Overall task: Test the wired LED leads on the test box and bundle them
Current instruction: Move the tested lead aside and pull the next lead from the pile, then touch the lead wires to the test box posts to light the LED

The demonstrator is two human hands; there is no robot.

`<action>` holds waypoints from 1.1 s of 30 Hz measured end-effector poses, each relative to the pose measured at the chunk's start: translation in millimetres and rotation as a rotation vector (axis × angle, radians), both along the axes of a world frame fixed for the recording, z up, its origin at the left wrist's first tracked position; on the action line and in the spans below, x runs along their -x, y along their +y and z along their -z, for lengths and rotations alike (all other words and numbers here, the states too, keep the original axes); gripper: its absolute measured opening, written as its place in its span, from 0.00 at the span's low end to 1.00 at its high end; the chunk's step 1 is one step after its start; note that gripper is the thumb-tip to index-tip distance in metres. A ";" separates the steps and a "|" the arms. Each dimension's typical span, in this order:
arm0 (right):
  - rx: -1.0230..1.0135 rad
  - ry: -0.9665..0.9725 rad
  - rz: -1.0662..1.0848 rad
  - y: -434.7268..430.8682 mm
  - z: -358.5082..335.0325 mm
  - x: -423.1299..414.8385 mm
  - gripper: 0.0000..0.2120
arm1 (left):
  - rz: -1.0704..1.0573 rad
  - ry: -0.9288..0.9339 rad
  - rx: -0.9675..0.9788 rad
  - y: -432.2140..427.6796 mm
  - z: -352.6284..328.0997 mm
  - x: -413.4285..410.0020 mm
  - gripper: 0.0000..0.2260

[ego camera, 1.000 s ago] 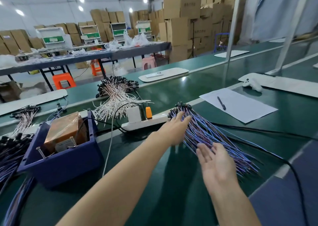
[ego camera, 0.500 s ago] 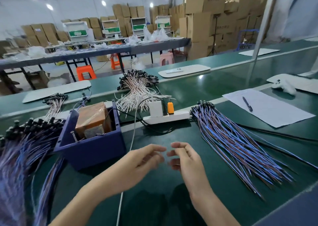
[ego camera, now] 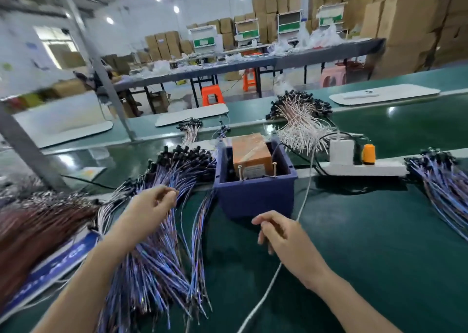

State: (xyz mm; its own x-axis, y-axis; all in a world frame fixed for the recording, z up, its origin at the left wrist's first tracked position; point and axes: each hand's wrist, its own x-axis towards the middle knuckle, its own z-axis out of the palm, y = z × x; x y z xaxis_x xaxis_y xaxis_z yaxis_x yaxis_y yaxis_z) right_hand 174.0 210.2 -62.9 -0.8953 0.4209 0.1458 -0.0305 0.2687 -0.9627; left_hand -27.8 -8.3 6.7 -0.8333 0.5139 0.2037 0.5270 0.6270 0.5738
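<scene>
In the head view, the test box (ego camera: pixel 250 152), an orange-brown block with two metal posts at its near edge, sits inside a blue bin (ego camera: pixel 253 198) at the middle of the green bench. At eight o'clock from the bin lies a large loose heap of blue-and-purple LED leads (ego camera: pixel 162 256), black heads pointing to twelve o'clock. The left hand (ego camera: pixel 152 206) hovers over this heap with thumb and fingertips drawn narrowly together; blur hides whether a lead is pinched between them. The right hand (ego camera: pixel 281 233) hangs just in front of the bin at six o'clock, fingers loosely curled with nothing seen in them, and a white cable (ego camera: pixel 304 198) passes beneath it. A second fan of leads (ego camera: pixel 445 188) lies at three o'clock, beyond a white power strip (ego camera: pixel 364 168). No lead touches the posts and no tied bundle shows, so most testing and bundling appears left to do.
</scene>
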 end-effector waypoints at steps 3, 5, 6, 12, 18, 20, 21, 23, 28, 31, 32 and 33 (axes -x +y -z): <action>0.011 0.009 0.006 2.9 4.2 -0.2 0.15 | -0.272 0.179 0.023 3.6 -0.3 37.0 0.11; 0.015 0.003 0.004 3.2 5.9 -0.3 0.16 | -0.425 0.198 0.014 5.8 0.8 54.5 0.13; 0.021 0.003 0.006 3.7 6.5 -0.1 0.16 | -0.500 0.176 0.037 5.7 2.0 62.5 0.15; 0.114 0.024 0.028 8.3 7.1 1.1 0.17 | -0.558 -0.107 0.255 0.1 14.0 88.2 0.13; 0.131 0.013 0.015 10.1 7.9 2.6 0.17 | -0.594 -0.140 0.060 -4.0 18.4 89.7 0.12; 0.135 0.012 0.015 10.3 7.9 3.0 0.16 | -0.615 -0.147 -0.060 -4.2 19.1 88.4 0.14; 0.135 0.011 0.016 10.4 8.1 3.2 0.16 | -0.626 -0.151 -0.135 -3.6 19.3 87.5 0.14; 0.132 0.009 0.016 10.2 8.4 3.1 0.16 | -0.619 -0.164 -0.280 0.6 14.4 82.3 0.12; 0.139 0.016 0.025 9.4 8.2 2.5 0.16 | -0.539 -0.132 -0.565 20.5 -7.4 67.9 0.12; 0.146 0.018 0.031 9.3 8.9 2.3 0.16 | -0.444 -0.131 -0.754 35.9 -34.0 53.8 0.12; 0.149 0.020 0.031 9.4 9.3 2.4 0.16 | -0.391 -0.166 -0.829 41.0 -44.6 47.4 0.11; 0.153 0.022 0.031 9.5 9.4 2.3 0.16 | -0.336 -0.203 -0.905 45.7 -55.9 39.7 0.10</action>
